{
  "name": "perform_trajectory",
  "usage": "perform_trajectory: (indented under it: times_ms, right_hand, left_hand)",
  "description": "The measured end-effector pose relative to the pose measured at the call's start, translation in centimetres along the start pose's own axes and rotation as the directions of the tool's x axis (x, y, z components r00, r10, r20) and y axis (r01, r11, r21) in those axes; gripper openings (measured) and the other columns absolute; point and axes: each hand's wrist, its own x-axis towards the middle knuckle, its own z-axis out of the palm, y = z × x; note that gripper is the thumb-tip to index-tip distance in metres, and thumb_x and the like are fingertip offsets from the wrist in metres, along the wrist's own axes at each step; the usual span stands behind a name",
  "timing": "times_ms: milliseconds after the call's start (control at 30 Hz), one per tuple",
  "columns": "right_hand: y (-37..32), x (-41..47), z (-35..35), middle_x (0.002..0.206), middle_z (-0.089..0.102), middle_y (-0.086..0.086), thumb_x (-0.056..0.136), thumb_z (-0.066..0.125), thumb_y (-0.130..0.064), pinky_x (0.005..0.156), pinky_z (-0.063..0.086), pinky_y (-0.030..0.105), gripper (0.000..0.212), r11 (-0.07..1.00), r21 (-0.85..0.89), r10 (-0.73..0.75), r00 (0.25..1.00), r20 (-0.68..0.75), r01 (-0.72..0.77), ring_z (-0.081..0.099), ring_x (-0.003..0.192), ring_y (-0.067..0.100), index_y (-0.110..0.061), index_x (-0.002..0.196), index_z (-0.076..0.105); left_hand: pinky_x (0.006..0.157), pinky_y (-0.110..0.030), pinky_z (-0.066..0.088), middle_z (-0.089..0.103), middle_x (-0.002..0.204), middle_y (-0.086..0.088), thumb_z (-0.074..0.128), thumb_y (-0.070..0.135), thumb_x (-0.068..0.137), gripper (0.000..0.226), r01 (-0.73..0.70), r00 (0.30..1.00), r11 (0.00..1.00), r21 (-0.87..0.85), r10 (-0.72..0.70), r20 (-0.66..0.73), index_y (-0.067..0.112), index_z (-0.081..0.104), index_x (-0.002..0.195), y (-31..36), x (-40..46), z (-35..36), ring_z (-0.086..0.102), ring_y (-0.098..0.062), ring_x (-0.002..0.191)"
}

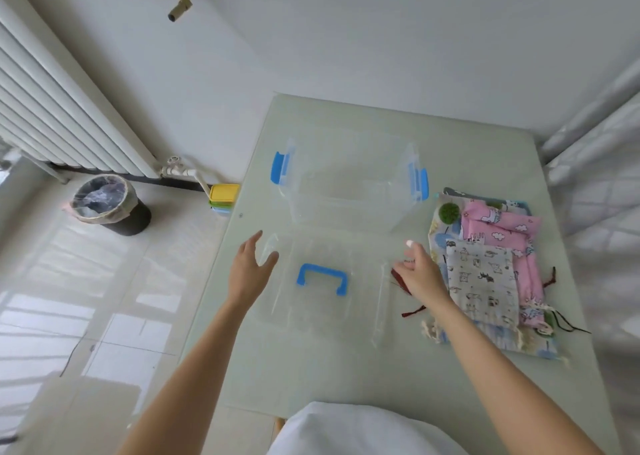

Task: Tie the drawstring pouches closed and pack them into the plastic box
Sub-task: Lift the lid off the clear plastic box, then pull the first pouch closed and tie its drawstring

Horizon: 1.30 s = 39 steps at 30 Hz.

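Note:
A clear plastic box with blue side latches stands open in the middle of the pale table. Its clear lid with a blue handle lies flat in front of it. My left hand hovers by the lid's left edge, fingers spread and holding nothing. My right hand is at the lid's right edge, fingers relaxed, over a dark red cord. A stack of flat drawstring pouches lies to the right: a grey printed pouch on top, a pink pouch and a blue-patterned pouch beneath.
A green pom-pom sits at the stack's far left corner. Left of the table on the floor are a lined bin and stacked yellow-lidded containers. A radiator lines the left wall. White fabric covers my lap.

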Motion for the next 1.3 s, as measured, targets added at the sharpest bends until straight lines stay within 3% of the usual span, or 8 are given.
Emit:
perform_trajectory:
  times_ms: [100,300,533,600,733,1000,1133,1300]
  right_hand:
    - [-2.2,1.7,-2.9,0.13,0.041,0.003,0.091,0.052,-0.011,0.087,0.04,0.03,0.053,0.981,0.027,-0.18,0.95,-0.257,0.193,0.046,0.108,0.017,-0.015,0.141,0.033]
    - [-4.1,5.0,-4.7,0.151,0.029,0.004,0.092,0.052,-0.015,0.107,0.019,0.026,0.057,0.984,-0.019,-0.18,0.981,-0.067,0.179,0.024,0.139,0.016,-0.01,0.144,0.028]
    - [-3.5,1.7,-2.1,0.149,0.033,-0.001,0.091,0.053,-0.016,0.103,0.018,0.019,0.053,0.974,0.056,-0.214,0.974,-0.076,0.219,0.026,0.138,0.012,-0.013,0.141,0.035]
    - [-2.9,1.0,-2.2,0.147,0.036,0.001,0.089,0.056,-0.014,0.105,0.018,0.02,0.049,0.966,0.057,-0.244,0.962,-0.123,0.252,0.028,0.137,0.015,-0.012,0.136,0.041]
    - [0.0,-1.0,-3.7,0.134,0.049,0.003,0.089,0.056,-0.011,0.104,0.023,0.022,0.039,0.972,0.055,-0.214,0.955,-0.204,0.229,0.037,0.128,0.018,-0.009,0.127,0.051]
    - [13.9,-5.3,-6.9,0.11,0.063,0.01,0.088,0.057,-0.003,0.089,0.045,0.031,0.029,0.991,-0.128,-0.058,0.975,-0.214,0.031,0.056,0.106,0.026,-0.005,0.117,0.06]
    - [18.6,-5.9,-8.8,0.106,0.063,0.011,0.082,0.063,-0.003,0.092,0.041,0.037,0.028,0.953,-0.294,-0.034,0.934,-0.356,-0.078,0.052,0.106,0.031,-0.004,0.109,0.06]
    - [21.8,-5.1,-9.2,0.099,0.064,0.012,0.078,0.071,-0.015,0.077,0.045,0.04,0.035,0.962,-0.247,0.016,0.934,-0.358,-0.112,0.051,0.097,0.032,-0.004,0.108,0.056]
  left_hand:
    - [0.098,-0.036,0.043,0.044,0.14,-0.002,0.06,0.027,0.089,0.057,-0.038,0.999,0.978,-0.206,0.029,-0.046,0.023,0.034,0.141,3.8,2.1,0.3,0.05,-0.018,0.12]
    - [0.098,-0.031,0.038,0.041,0.141,-0.003,0.056,0.029,0.09,0.057,-0.013,1.0,0.964,-0.266,0.016,0.011,0.023,0.033,0.142,8.2,5.5,1.4,0.047,-0.014,0.123]
    - [0.108,-0.033,0.032,0.022,0.154,-0.006,0.056,0.023,0.09,0.062,0.007,1.0,0.972,-0.233,-0.006,0.007,0.022,0.028,0.145,8.7,5.1,1.1,0.037,-0.02,0.133]
    - [0.113,-0.038,0.026,0.017,0.156,-0.007,0.054,0.022,0.091,0.06,-0.049,0.998,0.987,-0.154,0.044,-0.037,0.02,0.029,0.145,9.2,3.4,1.7,0.028,-0.024,0.139]
    - [0.098,-0.017,0.024,0.04,0.142,-0.004,0.056,0.011,0.088,0.045,-0.25,0.961,0.961,-0.114,0.233,-0.148,0.015,0.047,0.132,11.1,-2.1,4.6,0.034,-0.019,0.131]
    - [0.094,-0.029,0.044,0.062,0.118,0.003,0.059,0.03,0.088,0.039,-0.5,0.719,0.866,0.011,0.408,0.562,0.021,0.052,0.126,14.4,-8.0,15.8,0.056,-0.014,0.109]
    - [0.097,-0.033,0.043,0.057,0.125,-0.002,0.058,0.032,0.089,0.044,-0.572,0.669,0.815,0.094,0.397,0.629,0.02,0.048,0.13,15.4,-9.6,20.3,0.051,-0.019,0.117]
    - [0.099,-0.031,0.039,0.057,0.125,-0.002,0.059,0.029,0.089,0.042,-0.582,0.735,0.771,0.257,0.364,0.572,0.015,0.048,0.127,14.5,-11.2,23.8,0.048,-0.021,0.117]
